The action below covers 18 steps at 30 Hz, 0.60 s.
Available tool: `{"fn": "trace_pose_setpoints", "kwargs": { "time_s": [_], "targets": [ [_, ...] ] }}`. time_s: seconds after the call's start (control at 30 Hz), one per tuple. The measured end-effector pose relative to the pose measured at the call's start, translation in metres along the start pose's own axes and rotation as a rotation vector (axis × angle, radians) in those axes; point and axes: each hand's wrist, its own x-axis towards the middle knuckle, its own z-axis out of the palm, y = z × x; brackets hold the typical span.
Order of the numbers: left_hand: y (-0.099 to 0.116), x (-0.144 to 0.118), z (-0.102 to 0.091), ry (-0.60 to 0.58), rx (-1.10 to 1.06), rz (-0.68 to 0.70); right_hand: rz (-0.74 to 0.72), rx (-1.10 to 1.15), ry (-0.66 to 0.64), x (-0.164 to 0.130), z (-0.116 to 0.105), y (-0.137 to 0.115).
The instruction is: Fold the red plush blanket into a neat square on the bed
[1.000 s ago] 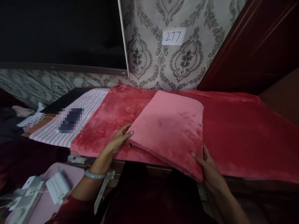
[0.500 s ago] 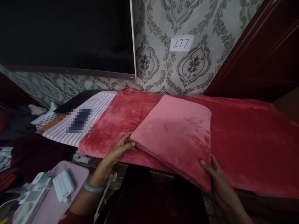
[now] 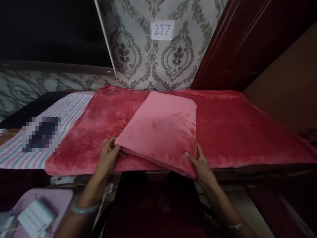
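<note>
A folded pink fleece cloth lies on a larger red fleece blanket spread over a table. My left hand grips the folded cloth's near left corner, fingers tucked under its edge. My right hand grips the near right corner, thumb on top. Both near corners are slightly lifted off the blanket.
A pink-and-white striped cloth lies left of the blanket with a dark blurred item on it. A paper label reading 277 hangs on the patterned wall. A pink pad with a white device sits low left. A dark red door stands at right.
The camera view has swung to the right, so everything sits further left in the picture. Both hands stay on the same corners of the folded cloth.
</note>
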Motion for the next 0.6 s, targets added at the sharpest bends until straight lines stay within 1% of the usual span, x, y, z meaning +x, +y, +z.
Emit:
{"fn": "trace_pose_setpoints", "kwargs": {
  "time_s": [0.1, 0.2, 0.37, 0.5, 0.53, 0.6],
  "targets": [
    [0.000, 0.001, -0.001, 0.028, -0.064, -0.047, -0.013, 0.016, 0.003, 0.000, 0.001, 0.001],
    [0.003, 0.001, -0.003, 0.019, -0.097, -0.083, -0.002, 0.036, 0.006, 0.000, 0.001, 0.001],
    [0.004, 0.002, -0.005, -0.018, -0.119, -0.088, 0.001, 0.129, -0.078, -0.005, -0.005, 0.002],
    [0.006, 0.004, -0.007, -0.008, -0.097, -0.105, -0.027, 0.151, -0.094, -0.015, -0.010, 0.002],
    [0.008, 0.004, -0.009, -0.024, -0.095, -0.118, -0.019, 0.150, -0.091, -0.017, -0.011, 0.002],
    [0.015, 0.005, -0.012, -0.102, -0.131, -0.164, 0.018, 0.160, -0.087, -0.020, -0.013, 0.002]
  ]
}}
